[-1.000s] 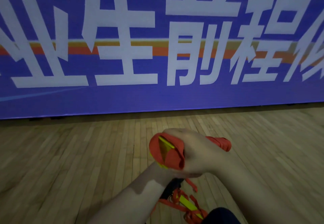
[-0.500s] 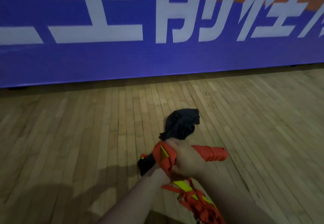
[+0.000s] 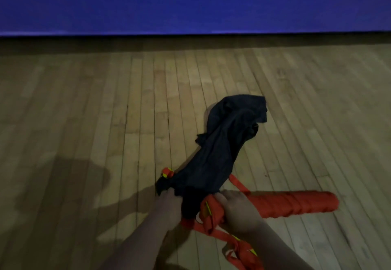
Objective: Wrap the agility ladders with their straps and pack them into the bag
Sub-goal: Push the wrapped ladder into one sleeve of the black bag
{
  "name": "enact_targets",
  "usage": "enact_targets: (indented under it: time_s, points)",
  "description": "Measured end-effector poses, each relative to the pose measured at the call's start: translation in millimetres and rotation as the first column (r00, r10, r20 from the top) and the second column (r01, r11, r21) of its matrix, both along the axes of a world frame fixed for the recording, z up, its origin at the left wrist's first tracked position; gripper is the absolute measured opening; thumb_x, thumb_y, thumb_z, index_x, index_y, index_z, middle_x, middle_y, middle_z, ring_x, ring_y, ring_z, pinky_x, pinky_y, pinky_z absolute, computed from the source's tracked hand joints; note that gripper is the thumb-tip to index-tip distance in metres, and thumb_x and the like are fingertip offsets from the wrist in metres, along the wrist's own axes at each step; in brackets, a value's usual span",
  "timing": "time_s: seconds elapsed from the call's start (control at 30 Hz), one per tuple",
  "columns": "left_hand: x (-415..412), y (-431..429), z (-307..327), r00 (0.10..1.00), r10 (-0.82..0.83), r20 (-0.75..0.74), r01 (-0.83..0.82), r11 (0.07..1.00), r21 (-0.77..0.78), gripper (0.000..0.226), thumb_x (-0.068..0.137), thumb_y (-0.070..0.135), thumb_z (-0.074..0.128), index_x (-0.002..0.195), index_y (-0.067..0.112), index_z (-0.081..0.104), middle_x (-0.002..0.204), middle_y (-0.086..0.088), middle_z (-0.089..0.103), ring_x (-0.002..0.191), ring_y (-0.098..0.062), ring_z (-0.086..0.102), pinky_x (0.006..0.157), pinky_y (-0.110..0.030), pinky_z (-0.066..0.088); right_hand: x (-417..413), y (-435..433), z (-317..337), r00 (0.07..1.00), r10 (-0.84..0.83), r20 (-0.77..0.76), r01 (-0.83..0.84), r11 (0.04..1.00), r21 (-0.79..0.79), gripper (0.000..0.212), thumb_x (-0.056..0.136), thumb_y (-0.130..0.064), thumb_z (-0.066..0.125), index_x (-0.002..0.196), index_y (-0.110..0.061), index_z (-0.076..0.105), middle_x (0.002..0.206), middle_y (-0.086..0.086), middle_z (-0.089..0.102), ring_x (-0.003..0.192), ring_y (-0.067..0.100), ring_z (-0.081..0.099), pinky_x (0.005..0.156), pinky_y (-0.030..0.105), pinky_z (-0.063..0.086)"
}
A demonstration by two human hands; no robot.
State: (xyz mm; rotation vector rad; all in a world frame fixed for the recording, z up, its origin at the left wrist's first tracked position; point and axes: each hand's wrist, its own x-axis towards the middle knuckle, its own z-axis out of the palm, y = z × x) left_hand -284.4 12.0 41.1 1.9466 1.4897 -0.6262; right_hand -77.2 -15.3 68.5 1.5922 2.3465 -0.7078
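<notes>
A black cloth bag (image 3: 224, 147) lies crumpled on the wooden floor, stretching away from me. My left hand (image 3: 169, 201) grips the bag's near edge. My right hand (image 3: 234, 208) grips a ladder bundle (image 3: 292, 204) wound tightly in orange strap, which lies across the floor pointing right, its left end at the bag's mouth. Loose orange straps with yellow rungs (image 3: 239, 248) trail toward me under my right forearm. A small orange and yellow end (image 3: 167, 172) pokes out beside the bag's left edge.
The wooden plank floor (image 3: 84, 121) spreads all around. A blue banner wall (image 3: 190, 3) stands along the far edge of the floor. My shadow falls on the boards at the left.
The view has tilted down from the banner to the floor. My hands have lowered the wrapped bundle to the floor, and my left hand has taken hold of the bag's edge.
</notes>
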Motion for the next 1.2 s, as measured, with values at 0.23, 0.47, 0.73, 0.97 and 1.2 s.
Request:
enact_targets:
  time_s: [0.23, 0.47, 0.73, 0.97, 1.2]
  points:
    - [-38.0, -34.2, -73.6, 0.993, -0.067, -0.101, 0.076, 0.993, 0.086, 0.046, 0.101, 0.035, 0.032, 0.145, 0.020, 0.033, 0.156, -0.015, -0.018, 0.145, -0.035, 0.000, 0.118, -0.049, 0.008, 13.8, -30.6, -72.1, 0.967, 0.188, 0.170, -0.147, 0.962, -0.229, 0.065, 0.087, -0.033, 0.059, 0.143, -0.021, 0.029, 0.146, 0.010, 0.028, 0.133, 0.033, 0.035, 0.110, 0.045, 0.026]
    - [-40.2, -22.4, -74.7, 0.980, 0.036, -0.197, -0.004, 0.987, 0.158, 0.083, 0.096, 0.018, 0.042, 0.144, 0.034, -0.024, 0.153, -0.022, -0.026, 0.143, -0.040, -0.001, 0.113, -0.052, 0.017, 3.9, -21.7, -67.9, 0.985, 0.132, 0.110, -0.113, 0.980, -0.163, 0.073, 0.084, -0.029, 0.065, 0.144, -0.036, 0.023, 0.155, 0.003, 0.005, 0.124, 0.029, 0.042, 0.107, 0.039, 0.031]
    - [-19.5, -18.2, -92.5, 0.683, 0.592, 0.429, -0.607, 0.786, -0.118, 0.056, 0.091, 0.014, 0.060, 0.142, 0.014, 0.038, 0.143, 0.007, 0.027, 0.136, -0.019, 0.031, 0.110, -0.021, 0.025, -19.1, -12.3, -60.8, 0.987, 0.128, 0.101, -0.110, 0.979, -0.169, 0.078, 0.084, -0.022, 0.065, 0.147, -0.035, 0.020, 0.157, 0.009, -0.016, 0.126, 0.033, 0.043, 0.104, 0.039, 0.036]
    - [36.5, -7.4, -63.4, -0.093, 0.867, 0.489, -0.734, 0.272, -0.623, 0.019, 0.089, 0.001, 0.057, 0.094, 0.019, 0.056, 0.102, -0.003, 0.058, 0.092, -0.018, 0.059, 0.073, -0.033, 0.055, -18.3, -8.8, -68.0, 0.981, 0.136, 0.140, -0.104, 0.971, -0.214, 0.088, 0.087, -0.020, 0.064, 0.147, -0.045, 0.003, 0.150, 0.017, -0.036, 0.115, 0.040, 0.049, 0.098, 0.043, 0.045]
    - [30.3, 8.4, -48.2, 0.030, 0.849, 0.528, -0.663, 0.412, -0.625, 0.054, 0.093, -0.007, 0.044, 0.140, 0.020, 0.039, 0.126, -0.003, 0.049, 0.109, -0.020, 0.054, 0.078, -0.030, 0.053, -12.9, -5.7, -68.1, 0.980, 0.179, 0.091, -0.165, 0.977, -0.138, 0.087, 0.088, -0.035, 0.061, 0.150, -0.037, -0.001, 0.157, 0.015, -0.008, 0.124, 0.036, 0.044, 0.104, 0.043, 0.039]
